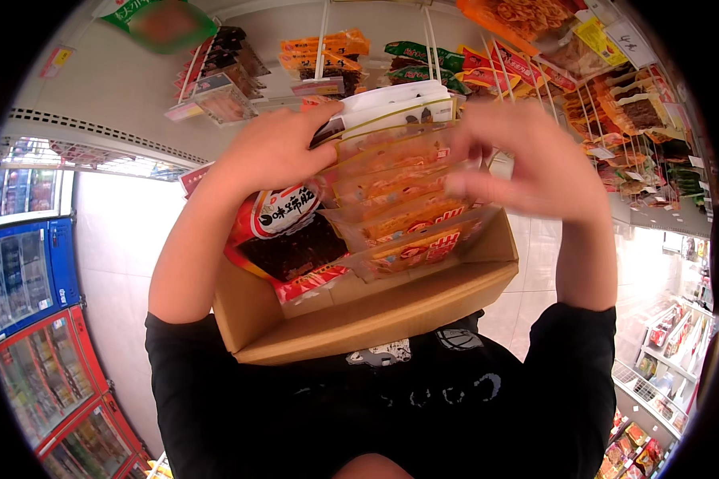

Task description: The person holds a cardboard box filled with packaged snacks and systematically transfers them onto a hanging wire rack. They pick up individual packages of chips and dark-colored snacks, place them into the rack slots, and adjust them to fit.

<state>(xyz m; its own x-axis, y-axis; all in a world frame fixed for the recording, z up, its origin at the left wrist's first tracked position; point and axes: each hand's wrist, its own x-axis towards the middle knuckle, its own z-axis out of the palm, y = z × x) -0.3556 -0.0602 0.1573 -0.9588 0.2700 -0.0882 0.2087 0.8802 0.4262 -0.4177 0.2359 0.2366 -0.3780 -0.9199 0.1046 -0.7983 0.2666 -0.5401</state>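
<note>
An open cardboard box [377, 329] rests against my chest, with a row of clear snack packets [413, 239] standing inside it. My left hand [281, 146] pinches the left edge of the rear packets, whose pale backs [395, 108] rise above the others. Below that hand, a red and black snack bag [299, 245] leans in the box's left end. Blurred by motion, my right hand [521, 155] is at the right edge of the packets, thumb and fingers apart. Nothing shows in its grasp, though its inner fingers are partly hidden.
Ahead is a display rack with hanging orange packets [323, 54], green packets [425, 63] and dark snack packs [227, 66]. More packets [635, 108] hang at the right. Blue [66, 257] and red [90, 347] glass-door coolers line the left. Shelves [665, 371] stand at lower right.
</note>
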